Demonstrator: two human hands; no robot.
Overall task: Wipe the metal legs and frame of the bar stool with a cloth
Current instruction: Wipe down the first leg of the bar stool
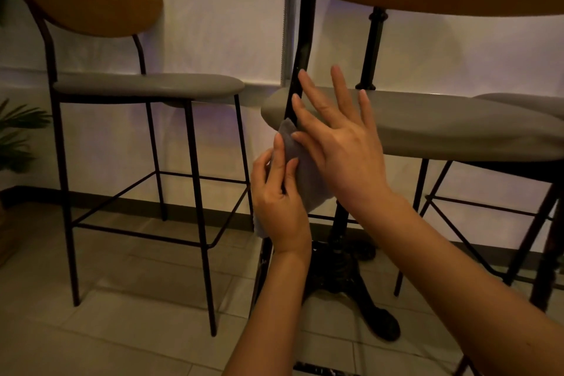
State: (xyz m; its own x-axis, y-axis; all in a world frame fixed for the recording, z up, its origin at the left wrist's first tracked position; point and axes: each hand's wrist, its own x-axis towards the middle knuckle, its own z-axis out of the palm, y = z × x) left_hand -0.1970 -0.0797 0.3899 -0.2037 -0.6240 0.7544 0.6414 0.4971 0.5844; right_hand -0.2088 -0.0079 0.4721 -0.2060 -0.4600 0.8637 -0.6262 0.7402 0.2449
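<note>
- The left hand (279,195) gripped a grey cloth (300,168), fingers and thumb curled round its lower part, while the cloth's upper end lay against the black upright tube (300,55) of the near bar stool (427,122), at the left edge of its grey seat.
- The right hand (341,143) was released, its fingers straight and spread, the thumb touching the cloth's upper end and the fingertips (303,75) near the tube; whether they actually touched the metal could not be told.
- The step in hand looked like wiping this upright of the frame, or setting the cloth around it before a stroke.
- The next move would call for folding the cloth round the tube and running it along its length, then going on to the lower legs and footrest bars.
- The tube's lower run was hidden behind both hands and the cloth, and the stool's backrest was cut off at the top edge.
- A dark cast table base (345,272) stood on the floor behind the arms and could be mistaken for a stool leg in the dim light.
- A second stool (146,88) stood to the left, well apart from the hands.
</note>
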